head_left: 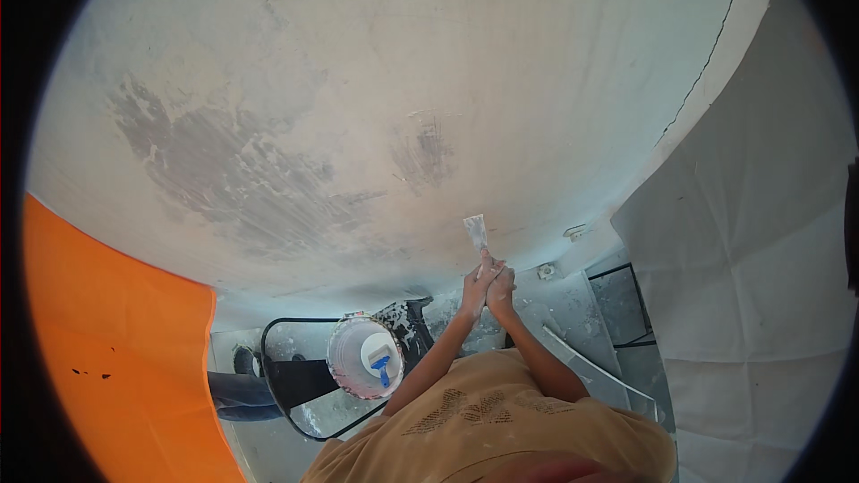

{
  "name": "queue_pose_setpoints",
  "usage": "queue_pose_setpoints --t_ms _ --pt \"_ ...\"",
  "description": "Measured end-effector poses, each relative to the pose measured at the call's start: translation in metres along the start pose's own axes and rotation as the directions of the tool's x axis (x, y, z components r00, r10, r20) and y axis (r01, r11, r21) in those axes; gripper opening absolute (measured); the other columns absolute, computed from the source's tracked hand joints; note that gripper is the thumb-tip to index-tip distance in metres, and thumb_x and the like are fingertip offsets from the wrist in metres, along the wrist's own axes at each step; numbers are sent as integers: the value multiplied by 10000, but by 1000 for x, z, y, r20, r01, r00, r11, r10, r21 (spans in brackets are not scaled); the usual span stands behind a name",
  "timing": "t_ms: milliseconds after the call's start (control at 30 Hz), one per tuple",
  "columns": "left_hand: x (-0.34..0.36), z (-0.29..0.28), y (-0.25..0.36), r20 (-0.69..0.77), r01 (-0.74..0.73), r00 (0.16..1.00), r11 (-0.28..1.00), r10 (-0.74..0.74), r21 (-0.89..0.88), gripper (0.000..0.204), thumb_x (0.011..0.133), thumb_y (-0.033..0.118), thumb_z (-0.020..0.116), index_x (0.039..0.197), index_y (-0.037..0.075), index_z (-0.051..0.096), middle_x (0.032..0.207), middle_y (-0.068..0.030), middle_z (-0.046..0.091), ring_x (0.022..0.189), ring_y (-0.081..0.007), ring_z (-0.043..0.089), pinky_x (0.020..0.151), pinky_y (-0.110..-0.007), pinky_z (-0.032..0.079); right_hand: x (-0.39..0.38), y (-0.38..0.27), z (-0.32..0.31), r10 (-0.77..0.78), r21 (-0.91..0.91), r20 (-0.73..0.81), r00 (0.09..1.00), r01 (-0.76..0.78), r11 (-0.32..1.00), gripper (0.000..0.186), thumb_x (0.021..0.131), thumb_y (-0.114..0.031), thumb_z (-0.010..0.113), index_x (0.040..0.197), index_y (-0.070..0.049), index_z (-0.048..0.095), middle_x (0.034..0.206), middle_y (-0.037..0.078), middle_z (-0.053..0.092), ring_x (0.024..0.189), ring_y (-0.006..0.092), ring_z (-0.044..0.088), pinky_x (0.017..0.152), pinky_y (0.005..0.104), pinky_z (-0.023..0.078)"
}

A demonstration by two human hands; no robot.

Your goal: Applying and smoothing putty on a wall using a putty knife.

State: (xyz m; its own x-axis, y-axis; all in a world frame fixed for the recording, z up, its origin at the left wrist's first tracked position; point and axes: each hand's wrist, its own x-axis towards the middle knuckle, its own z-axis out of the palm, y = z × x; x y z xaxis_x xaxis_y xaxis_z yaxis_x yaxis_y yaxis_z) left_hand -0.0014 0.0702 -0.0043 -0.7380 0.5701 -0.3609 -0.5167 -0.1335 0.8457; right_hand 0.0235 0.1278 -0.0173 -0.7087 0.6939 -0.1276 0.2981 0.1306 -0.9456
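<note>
In front of my body, both hands are drawn together around the handle of a putty knife (476,231). Its pale, smeared blade points up toward the wall. My left hand (474,292) is closed on the handle, with a finger stretched toward the blade. My right hand (501,288) is closed and pressed against the left; the hidden handle leaves unclear how much of it this hand grips. Whitish residue marks the fingers. The wall (537,107) fills the view ahead, with a large scraped grey patch (224,161) and a smaller one (425,152).
Left of my arms, a smeared bucket (340,349) holds a blue-handled scraper (382,368). It stands by a black-framed chair (309,382). A person's trouser legs (242,396) show beyond. Orange sheeting (125,331) hangs left, grey sheeting (743,286) right. A crack (707,63) runs along the wall.
</note>
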Motion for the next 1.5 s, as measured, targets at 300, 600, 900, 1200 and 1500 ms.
queue_pose_setpoints --t_ms 300,600,900,1200,1500 --pt "7 15 73 151 -199 972 973 181 117 462 896 377 551 1157 -2 516 1052 -115 582 918 -195 596 786 -313 483 26 -81 -18 -246 50 -50 968 248 967 460 943 -399 414 802 19 543 631 147 529 598 241 527 574 381 417" --pt "-21 -25 81 -34 -262 965 958 260 -114 363 899 221 580 1179 -5 538 1063 -99 606 909 -150 602 781 -270 497 -4 -94 -25 -177 298 134 975 131 946 401 984 -365 338 833 -44 526 577 -9 458 448 50 408 393 205 311" --pt "-25 -46 111 -169 -384 909 923 382 17 314 847 120 645 1117 -24 573 965 -80 633 885 -134 608 802 -244 481 -41 -109 -19 -46 395 283 958 -73 916 446 984 -394 314 972 -34 576 592 -20 465 441 38 383 403 193 305" --pt "-40 -60 135 89 -393 919 871 384 295 425 706 125 769 1061 -42 606 877 -81 660 780 -104 609 739 -253 494 -84 -90 -15 84 292 341 936 -191 937 464 978 -401 332 864 -24 577 570 -33 427 464 37 376 426 202 307" --pt "-47 -57 135 207 -432 902 816 379 384 223 779 120 694 897 -65 654 742 -81 654 666 -98 600 628 -251 505 -103 -85 -36 -119 -2 210 971 122 993 387 968 -290 357 788 -8 553 519 57 439 465 128 423 468 299 359"
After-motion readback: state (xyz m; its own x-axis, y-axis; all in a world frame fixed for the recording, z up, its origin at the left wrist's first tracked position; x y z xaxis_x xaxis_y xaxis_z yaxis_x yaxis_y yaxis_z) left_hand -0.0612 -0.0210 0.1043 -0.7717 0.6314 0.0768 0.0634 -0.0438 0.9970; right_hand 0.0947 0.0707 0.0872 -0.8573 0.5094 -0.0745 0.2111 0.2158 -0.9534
